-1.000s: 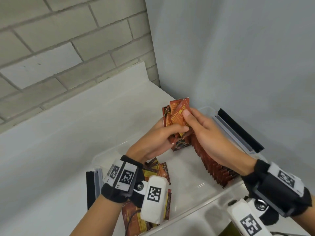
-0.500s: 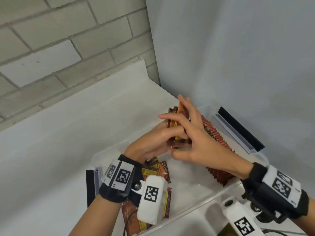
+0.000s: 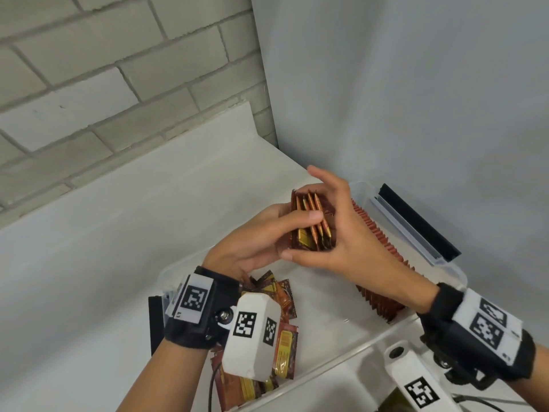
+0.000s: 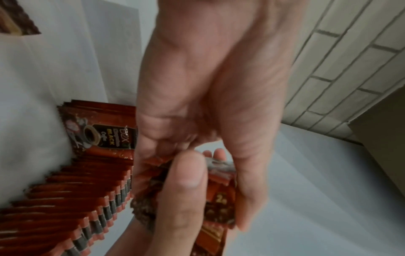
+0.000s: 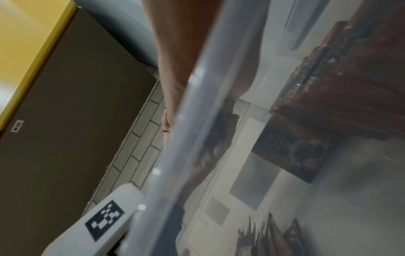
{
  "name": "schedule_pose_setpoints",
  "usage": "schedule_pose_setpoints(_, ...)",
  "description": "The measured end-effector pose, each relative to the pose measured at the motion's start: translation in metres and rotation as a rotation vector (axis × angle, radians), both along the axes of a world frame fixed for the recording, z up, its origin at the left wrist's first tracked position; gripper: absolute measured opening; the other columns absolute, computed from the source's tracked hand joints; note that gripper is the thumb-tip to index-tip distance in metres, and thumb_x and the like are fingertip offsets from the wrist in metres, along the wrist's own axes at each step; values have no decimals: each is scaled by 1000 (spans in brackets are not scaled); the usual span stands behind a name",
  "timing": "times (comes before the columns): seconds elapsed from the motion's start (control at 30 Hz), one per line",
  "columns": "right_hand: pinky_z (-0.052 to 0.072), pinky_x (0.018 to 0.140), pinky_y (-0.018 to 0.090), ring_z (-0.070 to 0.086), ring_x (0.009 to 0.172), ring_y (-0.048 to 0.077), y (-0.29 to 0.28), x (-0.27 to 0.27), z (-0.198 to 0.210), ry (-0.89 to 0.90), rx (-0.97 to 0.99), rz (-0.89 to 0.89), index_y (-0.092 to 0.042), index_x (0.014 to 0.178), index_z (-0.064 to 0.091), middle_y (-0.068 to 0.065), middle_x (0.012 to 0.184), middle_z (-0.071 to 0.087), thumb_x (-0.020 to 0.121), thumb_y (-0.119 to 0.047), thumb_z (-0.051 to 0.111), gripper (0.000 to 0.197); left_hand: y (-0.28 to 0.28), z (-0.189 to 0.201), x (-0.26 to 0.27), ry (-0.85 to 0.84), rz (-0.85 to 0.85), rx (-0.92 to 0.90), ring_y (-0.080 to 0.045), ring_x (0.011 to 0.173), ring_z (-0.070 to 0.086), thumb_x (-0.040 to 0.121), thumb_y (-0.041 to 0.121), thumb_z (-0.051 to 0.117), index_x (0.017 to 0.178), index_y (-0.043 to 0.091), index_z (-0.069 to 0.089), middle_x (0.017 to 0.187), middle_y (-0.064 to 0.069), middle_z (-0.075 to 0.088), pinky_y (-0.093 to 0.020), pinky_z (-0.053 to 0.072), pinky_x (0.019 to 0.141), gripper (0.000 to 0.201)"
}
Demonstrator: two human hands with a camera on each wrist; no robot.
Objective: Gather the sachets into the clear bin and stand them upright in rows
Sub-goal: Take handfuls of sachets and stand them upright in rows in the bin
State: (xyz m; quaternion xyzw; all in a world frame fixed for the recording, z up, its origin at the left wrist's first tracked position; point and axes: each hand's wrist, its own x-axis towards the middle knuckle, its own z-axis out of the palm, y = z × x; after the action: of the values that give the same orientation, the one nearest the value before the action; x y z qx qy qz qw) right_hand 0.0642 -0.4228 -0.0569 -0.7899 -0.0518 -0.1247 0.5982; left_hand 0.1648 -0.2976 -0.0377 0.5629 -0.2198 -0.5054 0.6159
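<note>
A small stack of red-brown sachets (image 3: 312,230) is held on edge above the clear bin (image 3: 350,361). My left hand (image 3: 297,217) grips it from the left, thumb across its near face. My right hand (image 3: 334,233) cups its right side, thumb under the lower edge and fingers reaching past the top. The left wrist view shows both hands closed round the stack (image 4: 219,199). A long row of upright sachets (image 3: 383,263) stands along the bin's right wall. Loose sachets (image 3: 282,295) lie flat at the near left, partly hidden by my left wrist.
The bin sits on a white counter (image 3: 118,233) in a corner between a brick wall (image 3: 118,84) and a grey wall. Black and clear latch handles (image 3: 416,221) flank the bin. The right wrist view looks through the bin's blurred wall (image 5: 186,138), beside a brown box (image 5: 65,104).
A second ago my right hand was sliding one sachet into the stack. It let go, spread its fingers, and now cups the stack's side. The stack sits slightly lower.
</note>
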Motion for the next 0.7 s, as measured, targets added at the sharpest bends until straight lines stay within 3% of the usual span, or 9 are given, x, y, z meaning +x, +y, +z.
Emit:
schedule_pose_setpoints(0.03, 50, 98, 33, 51, 120, 8, 0, 0, 0, 13, -15, -5, -39, 142, 19, -8, 129, 41, 71, -28, 85, 98, 0, -1, 1, 0, 2, -4, -18, 87, 68, 59, 44, 87, 89, 13, 74, 89, -7, 71, -29, 55, 79, 46)
schedule_pose_setpoints(0.1, 48, 100, 37, 48, 120, 9, 1, 0, 0, 15, -102, -3, -32, 140, 28, -10, 127, 41, 70, -32, 85, 90, -1, -1, 1, 20, 28, -8, -19, 90, 69, 49, 62, 83, 85, 19, 77, 89, -6, 72, -32, 55, 84, 56)
schedule_pose_setpoints(0.17, 46, 100, 38, 46, 120, 9, 2, 1, 0, 9, -150, 4, -27, 136, 33, -9, 124, 42, 70, -34, 85, 85, -3, 0, 0, 53, 69, -7, -20, 92, 69, 57, 67, 70, 80, 21, 79, 89, -5, 73, -35, 55, 86, 53)
schedule_pose_setpoints(0.23, 46, 100, 39, 46, 120, 11, 3, 2, -2, 7, -159, 3, -26, 136, 33, -7, 124, 43, 69, -37, 85, 86, -4, 2, 0, 78, 112, 7, -21, 91, 70, 64, 61, 58, 77, 20, 79, 88, -6, 72, -35, 55, 86, 48)
schedule_pose_setpoints(0.43, 49, 96, 42, 53, 115, 12, 2, 4, -8, 63, -165, -24, -33, 135, 30, -9, 121, 50, 68, -48, 80, 84, -7, 2, -3, 88, 129, 63, -24, 92, 67, 65, 59, 63, 97, 11, 66, 89, -9, 70, -37, 54, 88, 58)
schedule_pose_setpoints(0.5, 48, 97, 42, 53, 117, 11, 2, 4, -7, 52, -168, -50, -32, 134, 32, -10, 122, 51, 67, -48, 80, 84, -8, -1, -3, 78, 116, 51, -22, 91, 69, 55, 61, 77, 111, 9, 61, 93, -9, 69, -35, 59, 78, 78)
schedule_pose_setpoints(0.57, 46, 100, 42, 51, 120, 10, 2, 3, -5, 35, -175, -65, -30, 135, 35, -11, 125, 51, 66, -48, 80, 84, -7, -4, -2, 59, 135, 40, -23, 94, 69, 42, 51, 91, 130, 8, 45, 102, -12, 65, -32, 58, 72, 108)
schedule_pose_setpoints(0.7, 46, 97, 40, 53, 116, 9, 4, 1, -1, 8, -189, -63, -24, 134, 40, -11, 123, 53, 67, -39, 84, 82, -3, -7, 1, 37, 88, 0, -24, 95, 69, 40, 37, 96, 135, 9, 39, 106, -12, 62, -31, 56, 72, 114)
